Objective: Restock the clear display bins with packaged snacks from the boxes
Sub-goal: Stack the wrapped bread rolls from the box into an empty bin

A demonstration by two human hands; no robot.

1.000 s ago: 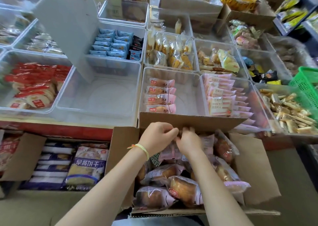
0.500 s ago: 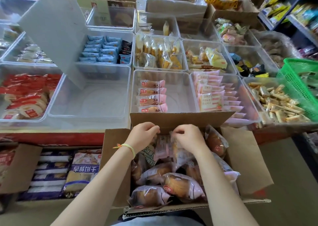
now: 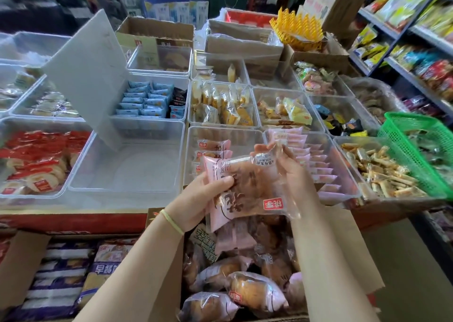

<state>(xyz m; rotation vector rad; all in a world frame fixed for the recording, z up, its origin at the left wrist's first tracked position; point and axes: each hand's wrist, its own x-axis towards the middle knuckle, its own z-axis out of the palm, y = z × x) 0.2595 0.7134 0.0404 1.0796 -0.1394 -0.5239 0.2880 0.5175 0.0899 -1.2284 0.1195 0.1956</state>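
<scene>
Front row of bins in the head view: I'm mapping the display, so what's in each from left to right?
Red-wrapped round cakes → empty clear bin → bin with a few pink bread packs → upright pink packets → golden stick snacks → green basket.

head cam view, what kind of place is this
Most likely a small snack shop or grocery: clear display bins of wrapped snacks, stocked shelves, cardboard stock boxes, a green shopping basket.
</scene>
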